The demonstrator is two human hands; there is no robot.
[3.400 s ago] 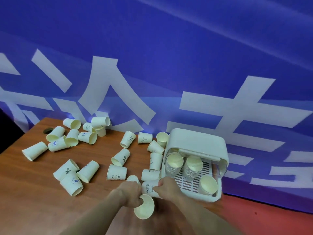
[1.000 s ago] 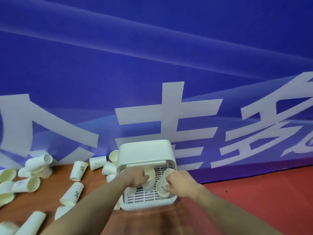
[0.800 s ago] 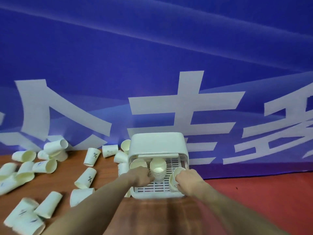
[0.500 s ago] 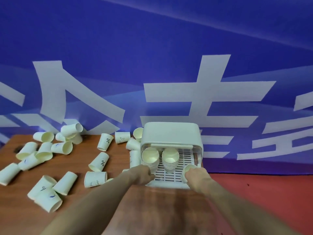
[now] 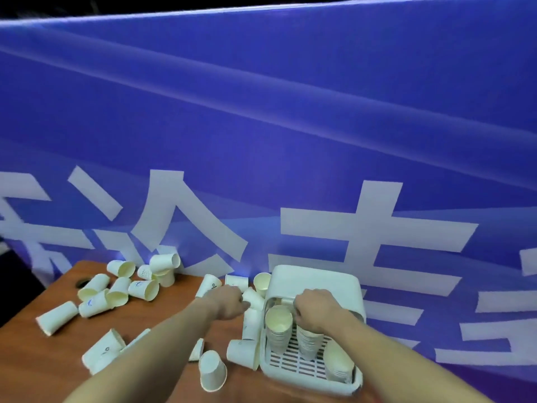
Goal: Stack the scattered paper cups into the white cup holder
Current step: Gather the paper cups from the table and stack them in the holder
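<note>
The white cup holder (image 5: 315, 282) stands at the table's right end with its cover up and three cup stacks on its slotted tray. My right hand (image 5: 315, 311) sits on top of the middle stack (image 5: 306, 343), fingers curled down around its top cup. The left stack (image 5: 278, 325) and the right stack (image 5: 338, 363) stand free. My left hand (image 5: 229, 301) reaches just left of the holder and closes its fingers on a lying paper cup (image 5: 253, 297). Several scattered paper cups (image 5: 96, 303) lie over the left of the table.
The wooden table (image 5: 162, 321) runs left from the holder. Loose cups lie close to the holder's left wall (image 5: 242, 351) and near the front (image 5: 212, 370). A blue banner with white characters (image 5: 290, 141) hangs directly behind the table. A cable hole (image 5: 82, 284) is at the far left.
My right hand moved from the holder's front right corner up onto the middle stack. My left hand left the tray's front and reached to a cup beside the holder's left wall.
</note>
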